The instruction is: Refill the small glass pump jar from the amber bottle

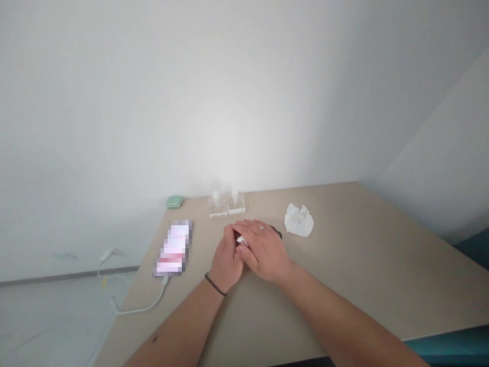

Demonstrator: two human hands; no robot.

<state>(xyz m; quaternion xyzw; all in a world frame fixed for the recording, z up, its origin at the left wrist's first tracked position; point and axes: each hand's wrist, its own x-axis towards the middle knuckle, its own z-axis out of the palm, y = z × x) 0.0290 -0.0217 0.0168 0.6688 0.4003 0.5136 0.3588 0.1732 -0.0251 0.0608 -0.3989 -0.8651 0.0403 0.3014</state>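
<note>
Above the middle of the table, my left hand (228, 261) and my right hand (265, 250) are pressed together. The right, with a ring on one finger, lies over the fingers of the left and covers most of what is between them. A small white bit (242, 240), which looks like tissue or paper, peeks out between the thumbs. Past the right knuckles a dark curved edge (280, 234) shows; its kind is hidden. Both hands have curled fingers. A crumpled white tissue (298, 220) lies to the right, apart from them.
A phone (173, 248) with a lit, blurred screen lies on the left of the table (367, 265), plugged into a white cable (145, 309). Near the wall sit a small green case (174, 202) and two clear containers (218, 206) with white tops.
</note>
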